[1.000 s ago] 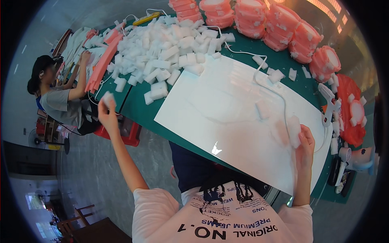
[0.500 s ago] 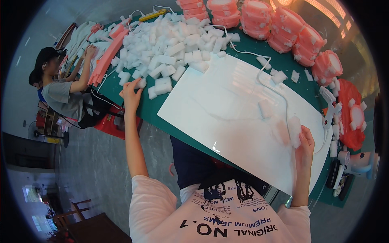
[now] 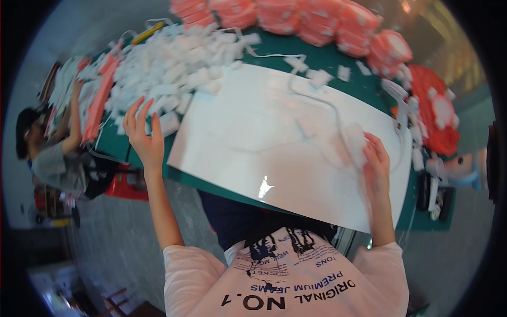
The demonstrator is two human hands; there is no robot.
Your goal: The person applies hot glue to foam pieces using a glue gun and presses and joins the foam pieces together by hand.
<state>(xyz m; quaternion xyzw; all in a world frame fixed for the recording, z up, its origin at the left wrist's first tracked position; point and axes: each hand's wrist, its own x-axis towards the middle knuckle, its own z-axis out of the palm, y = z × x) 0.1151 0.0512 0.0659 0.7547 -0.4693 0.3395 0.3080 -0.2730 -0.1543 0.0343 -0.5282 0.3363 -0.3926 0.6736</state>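
Your left grip (image 3: 145,140) is wide, near the foam pile (image 3: 163,68), far left on the tabletop (image 3: 290,45). Your right grip (image 3: 377,158) has got a foam block (image 3: 356,143) toward the white sheet (image 3: 237,127)'s right side, kinda blurry whether they're touching.

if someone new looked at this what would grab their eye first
Probably the big white sheet on the green table, with the heap of white foam pieces beyond its left end. Pink stacks line the far side. The right hand holds a foam block over the sheet's right part, while the left hand is open near the heap.
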